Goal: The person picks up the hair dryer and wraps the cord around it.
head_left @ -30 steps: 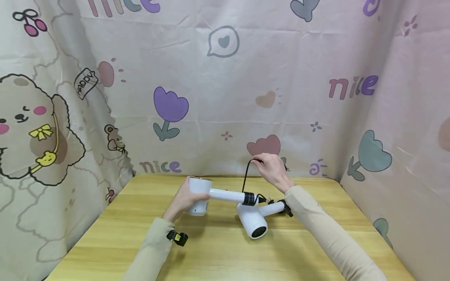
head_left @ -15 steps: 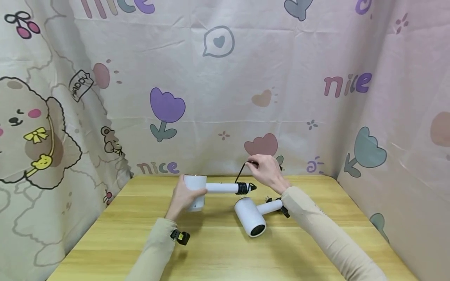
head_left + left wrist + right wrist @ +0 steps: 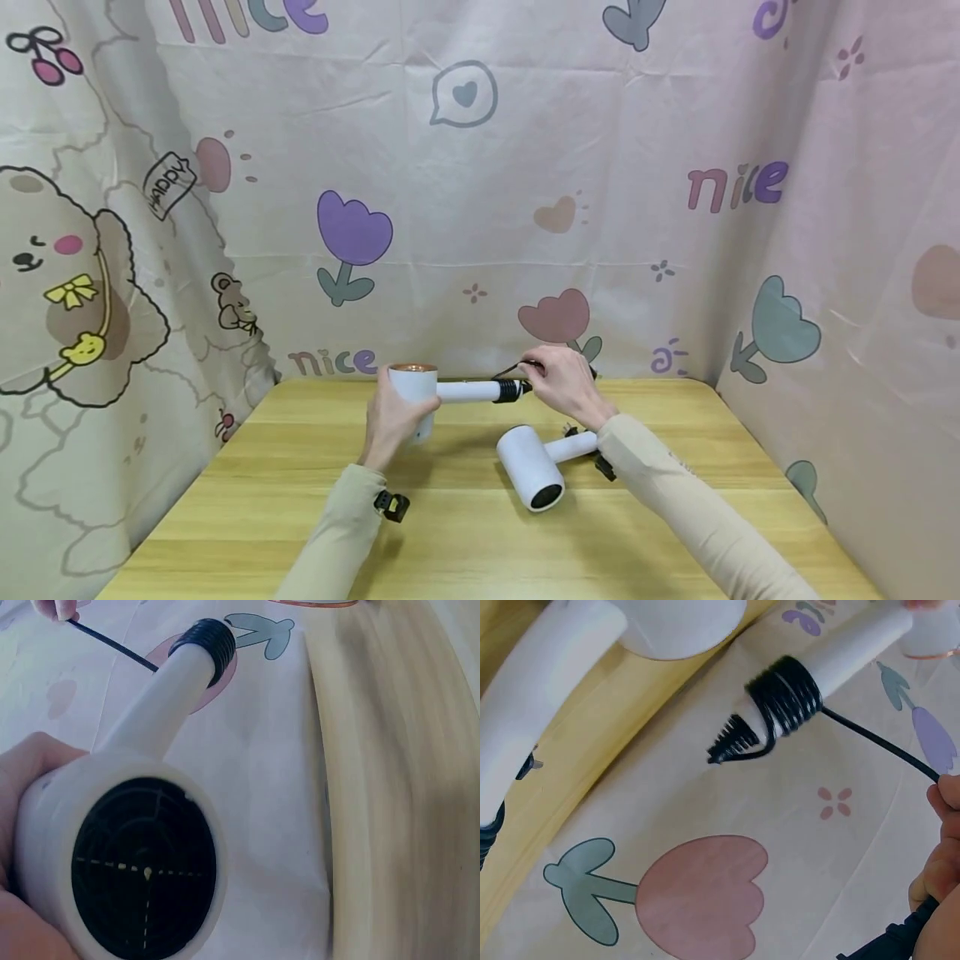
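My left hand (image 3: 388,421) grips the barrel of a white hair dryer (image 3: 414,386) and holds it above the table, its handle (image 3: 467,392) pointing right. Black cord (image 3: 784,694) is wound in several turns around the handle's end. Between the fingers of my right hand (image 3: 564,379) the free stretch of that cord (image 3: 881,742) is pinched and pulled taut beside the handle. A black plug-like end (image 3: 892,934) shows under the right palm in the right wrist view. In the left wrist view the held dryer's dark round grille (image 3: 146,870) faces the camera.
A second white hair dryer (image 3: 529,467) lies on the wooden table (image 3: 450,533) in front of the right forearm, its handle toward the right. Its plug prongs (image 3: 567,429) show behind the handle. Patterned cloth (image 3: 480,208) hangs behind and at both sides of the table.
The held hair dryer has risen and shifted slightly left, away from the one on the table. My right hand has dropped a little, bringing the cord from steep to nearly level.
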`<state>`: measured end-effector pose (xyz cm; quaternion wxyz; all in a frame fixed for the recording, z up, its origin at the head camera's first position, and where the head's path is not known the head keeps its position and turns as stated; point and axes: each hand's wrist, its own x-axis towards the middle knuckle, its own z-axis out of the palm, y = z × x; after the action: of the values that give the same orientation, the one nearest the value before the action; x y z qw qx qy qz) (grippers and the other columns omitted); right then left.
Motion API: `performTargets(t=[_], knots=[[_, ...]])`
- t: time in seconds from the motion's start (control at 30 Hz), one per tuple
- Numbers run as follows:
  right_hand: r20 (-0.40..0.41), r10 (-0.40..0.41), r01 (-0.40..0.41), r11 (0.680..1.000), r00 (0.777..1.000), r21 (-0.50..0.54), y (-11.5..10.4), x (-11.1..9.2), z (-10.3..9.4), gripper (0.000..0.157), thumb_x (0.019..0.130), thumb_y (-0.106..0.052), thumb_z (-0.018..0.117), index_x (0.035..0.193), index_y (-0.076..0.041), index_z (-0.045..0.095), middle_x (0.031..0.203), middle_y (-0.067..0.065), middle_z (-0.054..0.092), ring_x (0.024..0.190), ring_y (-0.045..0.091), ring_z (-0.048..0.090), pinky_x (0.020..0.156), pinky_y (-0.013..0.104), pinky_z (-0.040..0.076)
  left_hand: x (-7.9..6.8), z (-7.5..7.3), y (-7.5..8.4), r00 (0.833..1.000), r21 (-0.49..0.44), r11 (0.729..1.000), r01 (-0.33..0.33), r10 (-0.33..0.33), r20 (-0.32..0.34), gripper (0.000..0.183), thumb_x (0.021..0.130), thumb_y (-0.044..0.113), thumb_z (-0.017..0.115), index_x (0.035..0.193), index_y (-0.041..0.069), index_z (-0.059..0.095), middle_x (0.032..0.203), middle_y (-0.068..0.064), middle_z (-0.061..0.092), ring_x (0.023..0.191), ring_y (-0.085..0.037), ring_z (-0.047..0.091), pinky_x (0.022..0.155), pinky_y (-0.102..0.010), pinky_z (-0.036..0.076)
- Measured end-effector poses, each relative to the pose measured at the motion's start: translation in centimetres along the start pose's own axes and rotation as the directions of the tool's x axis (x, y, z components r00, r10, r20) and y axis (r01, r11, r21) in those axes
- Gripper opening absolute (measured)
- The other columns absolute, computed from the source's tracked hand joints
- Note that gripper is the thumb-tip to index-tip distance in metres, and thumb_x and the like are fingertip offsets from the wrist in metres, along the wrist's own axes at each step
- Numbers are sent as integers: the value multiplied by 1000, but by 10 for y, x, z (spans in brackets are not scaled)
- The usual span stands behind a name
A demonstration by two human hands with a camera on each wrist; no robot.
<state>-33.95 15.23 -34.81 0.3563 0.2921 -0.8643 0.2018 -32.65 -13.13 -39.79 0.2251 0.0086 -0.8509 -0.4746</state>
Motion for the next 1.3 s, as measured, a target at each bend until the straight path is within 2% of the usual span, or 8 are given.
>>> performTargets(t=[0.27, 0.5, 0.73, 0.83, 0.9, 1.0, 1.13, 1.3], knots=[[22, -2, 0, 998, 1000, 61, -3, -8, 5, 9, 87, -16, 69, 86, -16, 78, 76, -7, 71, 61, 2, 57, 56, 19, 46, 3, -5, -3, 986, -82, 995, 57, -69, -154, 98, 67, 33, 86, 144, 8, 31, 110, -21, 61, 90, -35, 62, 70, -41, 55], [171, 11, -33, 991, 985, 127, -1, -19, 7, 14, 89, -16, 66, 94, -15, 79, 81, -7, 73, 66, 2, 56, 57, 18, 47, 3, -10, 4, 974, -250, 959, 136, -176, -143, 99, 69, 32, 86, 147, 9, 30, 121, -20, 55, 104, -34, 56, 87, -47, 53], [408, -51, -24, 984, 912, 177, 0, -27, 11, 28, 96, -6, 55, 120, -4, 70, 111, 9, 73, 95, 14, 70, 73, 24, 56, 3, -9, 13, 964, -425, 879, 216, -261, -51, 98, 70, 26, 87, 147, 10, 29, 127, -19, 49, 109, -31, 53, 88, -44, 54], [458, -73, -20, 981, 886, 194, 1, -25, 12, 32, 97, -4, 52, 126, -4, 65, 104, 8, 74, 85, 12, 67, 69, 24, 53, 4, -6, 12, 956, -518, 818, 250, -294, -4, 93, 71, 22, 86, 145, 11, 31, 127, -16, 48, 106, -28, 54, 82, -39, 57], [493, -37, -81, 973, 869, 216, 4, -24, 13, 33, 99, -5, 51, 130, -6, 63, 93, 2, 72, 71, 8, 59, 62, 22, 49, 4, -5, 10, 947, -580, 765, 281, -320, 38, 89, 73, 21, 84, 144, 10, 32, 128, -15, 47, 104, -26, 56, 79, -36, 58], [549, 94, -294, 911, 830, 288, 15, -22, 12, 31, 100, -10, 52, 127, -9, 66, 79, -3, 66, 54, 7, 43, 49, 21, 40, 4, -5, 8, 933, -636, 696, 334, -342, 114, 85, 77, 21, 82, 144, 9, 30, 128, -13, 46, 100, -23, 59, 77, -35, 59], [612, 244, -559, 728, 752, 397, 37, -20, 10, 23, 99, -19, 58, 111, -7, 74, 75, -1, 67, 52, 9, 45, 45, 20, 38, 4, -5, 9, 920, -654, 653, 382, -335, 203, 81, 81, 24, 78, 143, 8, 30, 127, -12, 49, 96, -21, 62, 79, -37, 59], [676, 281, -674, 600, 681, 431, 58, -19, 6, 25, 98, -23, 60, 106, -4, 74, 77, 2, 68, 59, 11, 51, 50, 20, 42, 5, -6, 14, 910, -673, 619, 406, -338, 239, 76, 83, 25, 76, 142, 10, 31, 126, -11, 50, 96, -20, 62, 81, -36, 58]])
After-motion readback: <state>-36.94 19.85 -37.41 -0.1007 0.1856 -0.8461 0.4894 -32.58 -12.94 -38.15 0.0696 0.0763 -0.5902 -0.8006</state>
